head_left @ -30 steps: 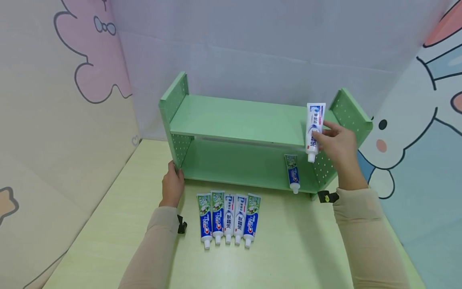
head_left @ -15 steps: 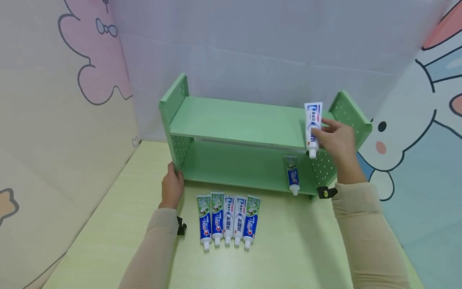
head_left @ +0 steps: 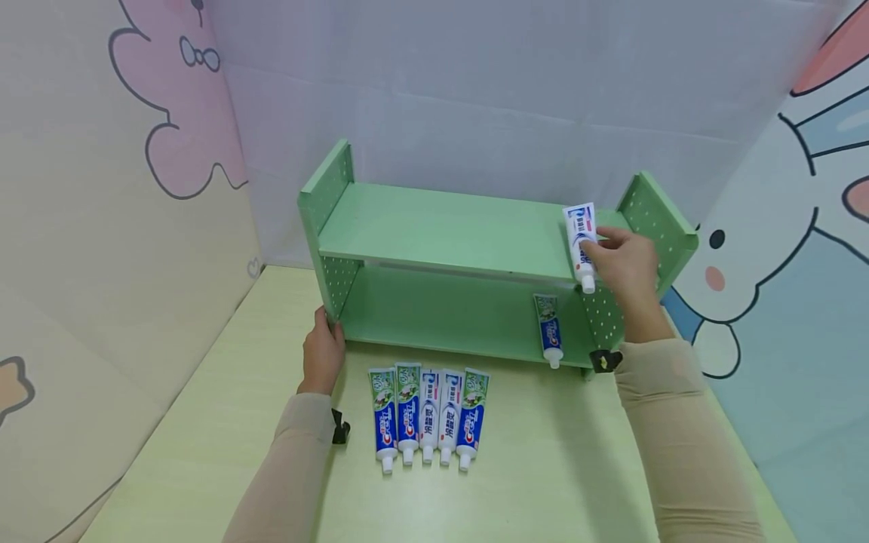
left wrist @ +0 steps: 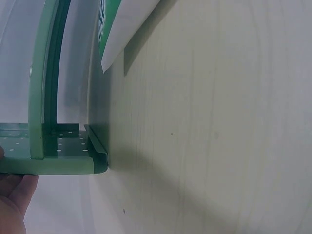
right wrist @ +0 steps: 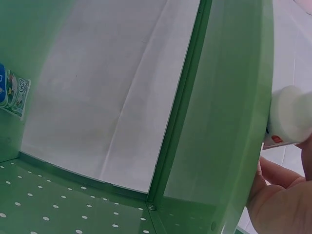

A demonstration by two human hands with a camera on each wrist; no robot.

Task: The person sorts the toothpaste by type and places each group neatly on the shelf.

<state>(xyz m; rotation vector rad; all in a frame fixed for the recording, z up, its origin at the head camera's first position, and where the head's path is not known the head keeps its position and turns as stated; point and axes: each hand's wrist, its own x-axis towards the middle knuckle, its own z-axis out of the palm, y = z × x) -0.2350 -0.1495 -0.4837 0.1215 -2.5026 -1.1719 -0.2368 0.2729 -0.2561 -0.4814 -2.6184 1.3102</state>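
In the head view, my right hand (head_left: 627, 264) pinches a white and blue toothpaste tube (head_left: 580, 240) at the right end of the green rack's upper shelf (head_left: 448, 226). Its capped end juts past the front edge; whether the tube rests on the board I cannot tell. The right wrist view shows the white cap (right wrist: 290, 112) beside that edge. My left hand (head_left: 323, 353) grips the lower front of the rack's left side panel (head_left: 333, 219); in the left wrist view the fingers and thumb lie on either side of the panel (left wrist: 58, 165).
A green and blue Crest tube (head_left: 548, 332) lies on the lower shelf, towards the right. Several toothpaste tubes lie side by side on the table before the rack, among them a Crest tube (head_left: 384, 418) and a white tube (head_left: 429, 415). Printed fabric walls (head_left: 801, 362) enclose the table.
My right hand has moved left and slightly back with the white toothpaste tube, which now tilts and sits lower over the upper shelf. The left hand keeps its grip on the rack.
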